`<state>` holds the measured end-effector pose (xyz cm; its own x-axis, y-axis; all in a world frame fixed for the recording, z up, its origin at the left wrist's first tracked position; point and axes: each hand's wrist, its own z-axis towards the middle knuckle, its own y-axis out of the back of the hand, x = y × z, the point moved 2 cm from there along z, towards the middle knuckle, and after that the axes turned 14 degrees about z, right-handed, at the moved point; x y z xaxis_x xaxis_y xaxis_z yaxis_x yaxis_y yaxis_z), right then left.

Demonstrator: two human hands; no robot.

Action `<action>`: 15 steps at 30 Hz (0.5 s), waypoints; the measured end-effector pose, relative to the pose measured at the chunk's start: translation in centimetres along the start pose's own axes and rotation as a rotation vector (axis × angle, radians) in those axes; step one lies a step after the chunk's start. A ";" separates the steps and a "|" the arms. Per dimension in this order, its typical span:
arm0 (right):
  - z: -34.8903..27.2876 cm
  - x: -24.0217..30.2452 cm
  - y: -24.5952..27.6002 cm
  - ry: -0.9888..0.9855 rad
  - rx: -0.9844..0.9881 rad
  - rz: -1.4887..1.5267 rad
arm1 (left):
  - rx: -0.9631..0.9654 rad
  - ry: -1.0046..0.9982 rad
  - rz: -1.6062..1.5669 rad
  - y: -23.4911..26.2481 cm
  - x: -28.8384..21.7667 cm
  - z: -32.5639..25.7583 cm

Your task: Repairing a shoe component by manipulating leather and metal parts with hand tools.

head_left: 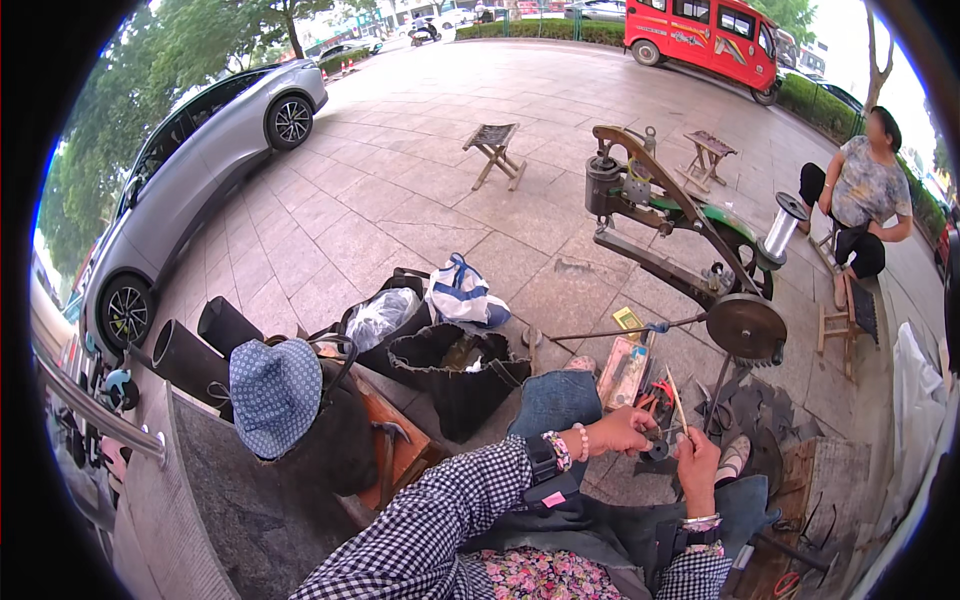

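Note:
Over my lap, my right hand is closed on the lower end of a thin, pale strip that points upward. Facing it, my left hand has its fingers curled together beside a small dark object, whose kind I cannot make out. What the left fingers grip is partly hidden. Both hands are close together but apart. A dark apron covers my lap beneath them. Just beyond the hands lie red-handled tools and a long, pinkish plastic box with small items inside.
Ahead stands a hand-cranked sewing machine with a large wheel. Dark scraps lie near my foot. To the left are open black bags, a blue hat and a hammer. A person sits at right; a folding stool stands beyond.

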<state>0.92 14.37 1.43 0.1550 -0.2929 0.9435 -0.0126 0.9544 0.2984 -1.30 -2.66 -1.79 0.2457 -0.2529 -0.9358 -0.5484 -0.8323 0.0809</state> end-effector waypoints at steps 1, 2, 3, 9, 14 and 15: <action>0.0 -0.1 0.0 0.007 -0.007 0.014 | 0.002 -0.005 -0.004 0.0 0.0 0.0; 0.0 -0.1 0.0 0.005 -0.008 0.015 | 0.004 -0.004 -0.003 0.0 -0.1 0.0; 0.1 -0.1 0.0 0.017 -0.008 0.020 | 0.004 -0.017 -0.001 0.0 -0.2 0.0; 0.2 0.4 0.0 0.040 -0.030 0.017 | -0.032 0.011 -0.032 0.2 0.1 0.2; 0.1 0.2 0.2 0.076 -0.131 0.173 | -0.101 0.085 -0.154 0.9 0.1 0.1; 0.1 0.2 0.2 0.050 -0.125 0.152 | -0.120 0.091 -0.172 0.9 0.0 0.0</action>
<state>0.87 14.45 1.72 0.2096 -0.1444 0.9671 0.0826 0.9881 0.1297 -1.79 -3.42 -1.74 0.4017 -0.1407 -0.9049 -0.3944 -0.9184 -0.0323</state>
